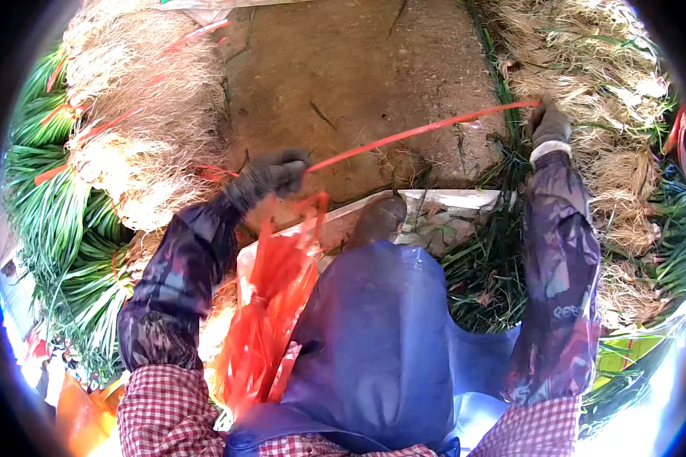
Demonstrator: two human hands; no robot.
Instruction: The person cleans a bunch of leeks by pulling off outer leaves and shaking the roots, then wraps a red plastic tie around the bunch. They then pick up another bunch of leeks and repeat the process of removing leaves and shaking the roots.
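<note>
A thin red plastic strip (pixel 419 134) is stretched taut between my two gloved hands, above the brown floor. My left hand (pixel 280 172), in a dark glove, is closed on the strip's left end. Higher up on the right, my right hand (pixel 549 122) is closed on the other end, beside the pale roots. Below my left hand, a bunch of red plastic strips (pixel 265 305) hangs knotted against the blue apron (pixel 373 335).
Bundles of green stalks (pixel 57 206) with pale roots (pixel 145 99), tied with red strips, are piled at left. More rooted bundles (pixel 613 152) line the right side. Loose green leaves (pixel 484 282) lie right of the apron. A boot tip (pixel 381 217) shows above the apron.
</note>
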